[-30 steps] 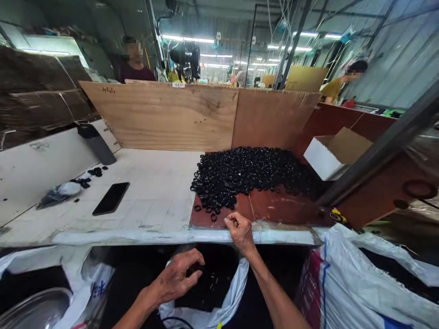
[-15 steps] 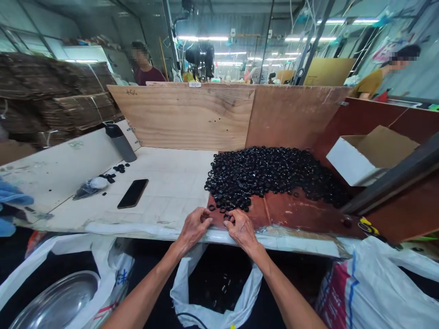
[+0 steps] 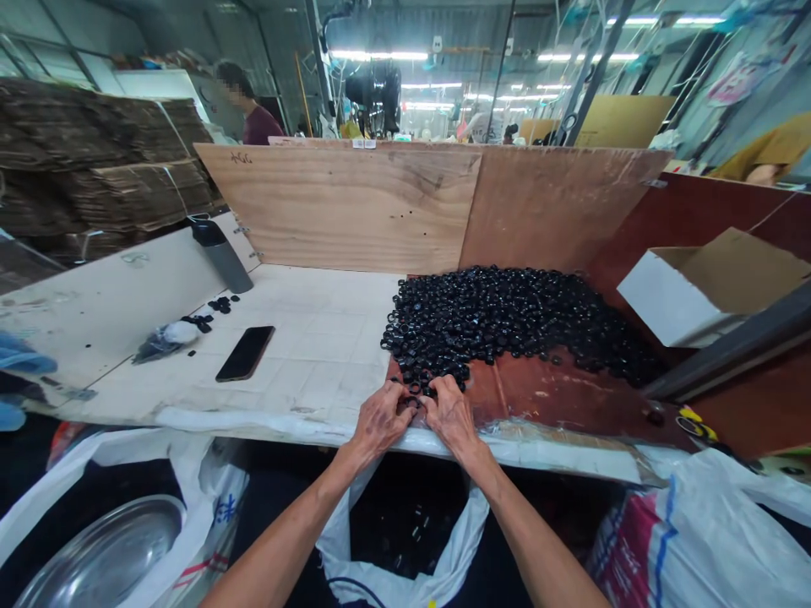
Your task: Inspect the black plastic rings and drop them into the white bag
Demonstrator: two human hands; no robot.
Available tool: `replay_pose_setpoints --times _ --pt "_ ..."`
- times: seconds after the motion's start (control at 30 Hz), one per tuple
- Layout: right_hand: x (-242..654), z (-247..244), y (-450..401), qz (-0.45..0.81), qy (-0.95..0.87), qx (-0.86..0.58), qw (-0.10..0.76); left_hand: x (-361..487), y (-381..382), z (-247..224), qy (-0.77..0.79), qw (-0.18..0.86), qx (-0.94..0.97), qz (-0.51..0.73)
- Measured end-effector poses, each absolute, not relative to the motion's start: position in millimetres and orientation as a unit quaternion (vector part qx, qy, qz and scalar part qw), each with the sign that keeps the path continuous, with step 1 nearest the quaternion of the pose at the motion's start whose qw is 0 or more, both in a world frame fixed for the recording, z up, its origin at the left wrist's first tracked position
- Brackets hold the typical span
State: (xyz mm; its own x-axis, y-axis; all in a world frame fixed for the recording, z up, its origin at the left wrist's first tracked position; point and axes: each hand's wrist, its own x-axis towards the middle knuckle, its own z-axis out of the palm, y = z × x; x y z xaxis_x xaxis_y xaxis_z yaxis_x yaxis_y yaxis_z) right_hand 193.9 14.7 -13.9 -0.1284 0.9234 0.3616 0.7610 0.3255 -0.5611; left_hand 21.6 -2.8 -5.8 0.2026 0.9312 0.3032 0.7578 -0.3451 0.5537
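A heap of small black rings (image 3: pixel 507 317) lies on a reddish-brown board (image 3: pixel 557 393), and its front spills toward me. My left hand (image 3: pixel 380 420) and my right hand (image 3: pixel 453 415) sit side by side at the board's near edge, with their fingertips meeting among the front rings. The right fingers are curled and pinch a small black ring. The left fingertips press in among the rings, and I cannot tell if they hold any. Below both hands, a white plastic sack (image 3: pixel 339 540) gapes open with a few rings visible inside.
A white tiled table (image 3: pixel 317 338) holds a phone (image 3: pixel 245 353), a dark bottle (image 3: pixel 219 257) and a small plastic bag (image 3: pixel 161 346). An open cardboard box (image 3: pixel 688 287) stands right, before a plywood panel (image 3: pixel 335 207). A steel basin (image 3: pixel 105 549) and woven sack (image 3: pixel 703 540) sit below. A person (image 3: pixel 257 114) stands beyond.
My left hand has risen from above the sack to the board's edge and now meets my right hand among the rings. The view has swung slightly right.
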Motion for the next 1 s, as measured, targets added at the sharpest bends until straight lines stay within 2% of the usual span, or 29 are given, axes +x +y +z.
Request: replay_pose_setpoints --times 0.17,0.33,0.57,0.73,1.0 --pt "197.5 -14.9 9.7 0.159 -0.737 -0.538 0.378 18.6 -5.4 -7.5 0.552 0.151 0.757 0.316" --pt "200.0 -14.9 10.7 0.290 -0.698 -0.509 0.412 19.9 -2.8 -8.3 0.547 0.170 0.758 0.311" --pt "204.4 -8.8 7.3 0.425 -0.647 -0.473 0.420 21.1 -5.3 4.0 0.538 0.225 0.746 0.320" --pt "206.1 -6.4 6.0 0.407 -0.656 -0.422 0.475 26.2 -2.0 5.8 0.512 0.307 0.704 0.384" --pt "206.8 -6.2 5.4 0.407 -0.637 -0.426 0.497 27.5 -1.1 0.2 0.446 0.451 0.629 0.449"
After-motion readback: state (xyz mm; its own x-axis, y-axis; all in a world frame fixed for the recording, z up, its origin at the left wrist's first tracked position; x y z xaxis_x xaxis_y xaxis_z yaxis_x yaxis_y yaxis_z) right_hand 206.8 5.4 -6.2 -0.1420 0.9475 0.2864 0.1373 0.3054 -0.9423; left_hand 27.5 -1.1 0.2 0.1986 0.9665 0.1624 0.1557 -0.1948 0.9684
